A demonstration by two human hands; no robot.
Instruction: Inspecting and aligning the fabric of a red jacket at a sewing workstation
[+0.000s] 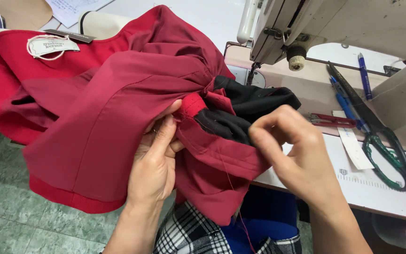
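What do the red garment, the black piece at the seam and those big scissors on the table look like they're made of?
Red garment: thin woven cloth, matte with a slight sheen, judging by its soft folds and creases. Black piece: also cloth, duller and seemingly a bit coarser; fibre unclear. Scissors: dark metal blades, with green-coated handles that look worn. The left hand and right hand pinch the seam.

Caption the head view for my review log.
Both hands, left hand and right hand, pinch dark red garment fabric beside a cream sewing machine.

A cream sewing machine (334,23) stands on a white table (377,193), with green-handled scissors (381,146), red snips (332,121) and blue pens (364,75) beside it.
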